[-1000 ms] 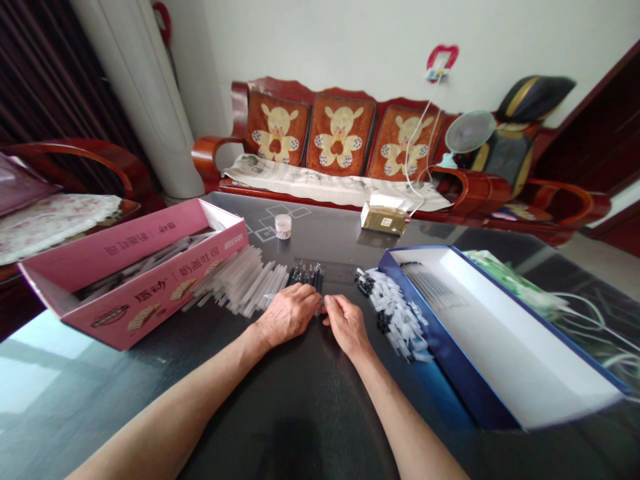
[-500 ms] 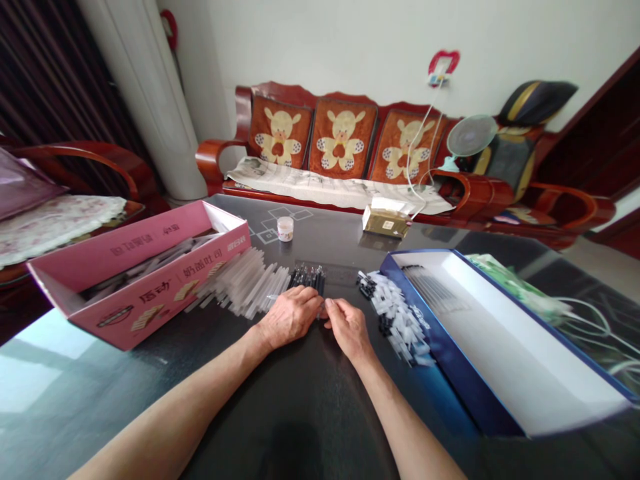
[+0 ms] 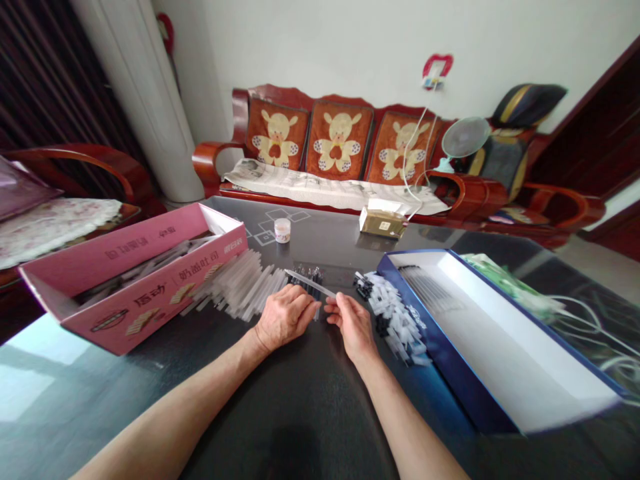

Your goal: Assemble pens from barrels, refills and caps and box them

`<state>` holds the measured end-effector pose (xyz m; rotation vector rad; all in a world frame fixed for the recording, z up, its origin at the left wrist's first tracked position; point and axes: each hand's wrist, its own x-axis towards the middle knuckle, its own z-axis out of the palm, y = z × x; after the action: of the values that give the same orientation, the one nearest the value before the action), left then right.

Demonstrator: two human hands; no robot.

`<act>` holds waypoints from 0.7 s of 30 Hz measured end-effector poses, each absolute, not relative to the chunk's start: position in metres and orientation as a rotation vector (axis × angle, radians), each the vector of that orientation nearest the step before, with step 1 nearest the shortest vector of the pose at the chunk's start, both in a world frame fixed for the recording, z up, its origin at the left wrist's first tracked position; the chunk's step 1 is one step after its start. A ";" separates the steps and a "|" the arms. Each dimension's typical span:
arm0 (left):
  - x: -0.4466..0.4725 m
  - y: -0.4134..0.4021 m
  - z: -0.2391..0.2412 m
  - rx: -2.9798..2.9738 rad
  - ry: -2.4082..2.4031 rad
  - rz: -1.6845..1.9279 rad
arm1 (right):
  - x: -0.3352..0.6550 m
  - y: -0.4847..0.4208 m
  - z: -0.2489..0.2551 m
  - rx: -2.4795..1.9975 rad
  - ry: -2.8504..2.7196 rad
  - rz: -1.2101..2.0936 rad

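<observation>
Pinched in my right hand (image 3: 353,325) is a slim, translucent pen-like tube (image 3: 313,283), slanting up and to the left with its narrow end pointing away. My left hand (image 3: 287,315) rests on the table with its fingers curled together; whatever they hold, if anything, is hidden. Just beyond it lie thin dark sticks like pen refills (image 3: 313,275), partly covered by the hand and the tube. A spread of translucent tubes (image 3: 245,283) lies left of my left hand. To the right of my right hand is a pile of short white and black cap-like pieces (image 3: 393,310).
A pink box (image 3: 165,280) holding more tubes stands left. On the right, a blue box (image 3: 445,360) with white inside holds a row of slim pens (image 3: 430,290). A small round tub (image 3: 283,231) and a tissue box (image 3: 383,223) stand farther back.
My hands have moved slightly apart. The translucent tube now shows raised in my right hand, over the dark sticks. The view has shifted slightly.
</observation>
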<state>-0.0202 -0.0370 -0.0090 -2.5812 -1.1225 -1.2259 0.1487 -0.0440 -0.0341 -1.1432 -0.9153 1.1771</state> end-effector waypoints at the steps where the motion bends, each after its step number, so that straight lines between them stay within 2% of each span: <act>1: -0.020 -0.037 -0.010 -2.612 -1.183 -1.247 | 0.149 -0.044 -0.035 -1.116 -0.906 1.200; 9: -0.017 -0.037 -0.002 -2.820 -1.668 -1.729 | 0.152 -0.055 -0.020 -1.119 -1.337 1.167; 15: -0.011 -0.033 0.001 -2.690 -1.962 -2.454 | 0.147 -0.064 -0.012 -1.082 -1.559 1.139; 21: -0.008 -0.033 0.006 -2.526 -1.973 -3.312 | 0.142 -0.066 -0.012 -1.039 -1.772 0.933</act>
<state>-0.0078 -0.0325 0.0055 -2.5261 -1.9733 -3.3120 0.1417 -0.0655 -0.0116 -1.0389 -1.7718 0.9329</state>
